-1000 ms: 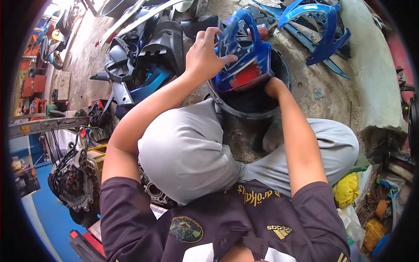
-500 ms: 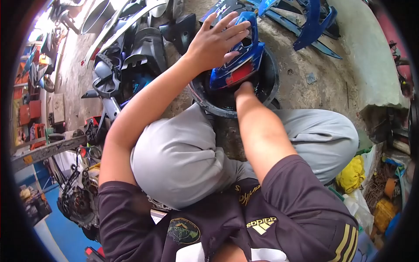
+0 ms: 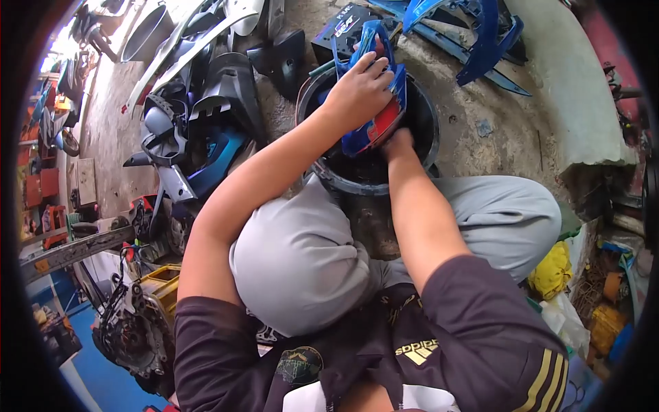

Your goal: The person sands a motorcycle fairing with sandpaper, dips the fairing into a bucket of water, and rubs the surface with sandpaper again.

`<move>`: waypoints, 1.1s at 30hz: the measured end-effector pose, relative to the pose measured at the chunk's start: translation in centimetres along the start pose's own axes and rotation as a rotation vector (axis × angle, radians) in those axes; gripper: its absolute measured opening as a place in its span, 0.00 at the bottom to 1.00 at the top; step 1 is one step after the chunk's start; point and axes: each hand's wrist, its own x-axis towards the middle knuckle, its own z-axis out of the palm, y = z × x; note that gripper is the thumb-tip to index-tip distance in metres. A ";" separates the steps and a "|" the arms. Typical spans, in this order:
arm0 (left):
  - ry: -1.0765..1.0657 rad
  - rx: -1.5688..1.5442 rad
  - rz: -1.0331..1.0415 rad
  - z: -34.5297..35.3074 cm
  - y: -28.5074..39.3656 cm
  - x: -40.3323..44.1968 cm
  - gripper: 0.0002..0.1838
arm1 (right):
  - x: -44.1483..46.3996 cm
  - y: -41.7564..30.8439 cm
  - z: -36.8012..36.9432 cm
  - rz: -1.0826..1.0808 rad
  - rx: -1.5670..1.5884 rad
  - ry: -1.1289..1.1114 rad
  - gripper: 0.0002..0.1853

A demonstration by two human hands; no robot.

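Observation:
A glossy blue motorcycle fairing panel (image 3: 375, 130) with a red patch is tilted over a round black basin (image 3: 431, 117). My left hand (image 3: 362, 89) lies over the panel's upper face, its fingers bent and close together against it. My right hand (image 3: 398, 143) is at the panel's lower right edge, inside the basin's rim. The panel hides most of that hand's fingers, and its grip shows only in part. The basin's inside looks dark and wet.
Dark and silver body panels (image 3: 223, 93) lie on the concrete floor to the left. More blue panels (image 3: 473, 48) lie at the upper right. A black box (image 3: 350, 31) stands behind the basin. An engine part (image 3: 134, 329) is at the lower left, a yellow bag (image 3: 551, 269) at the right.
My left hand has gone from spread fingers to bent fingers pressed on the panel, and sits lower. The panel has tilted and shifted slightly to the right and down, with my right hand beside it.

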 end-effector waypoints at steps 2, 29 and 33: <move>0.105 -0.011 0.039 1.1 -0.2 0.0 0.10 | -1.6 -3.5 -1.9 0.020 -0.111 -0.028 0.17; -0.079 -0.112 -0.117 0.2 1.0 -1.6 0.34 | 3.1 0.3 -2.5 0.076 -0.106 0.118 0.14; -0.091 -0.123 -0.121 0.1 1.0 -1.8 0.33 | 3.1 -0.6 -2.2 0.057 -0.142 0.089 0.13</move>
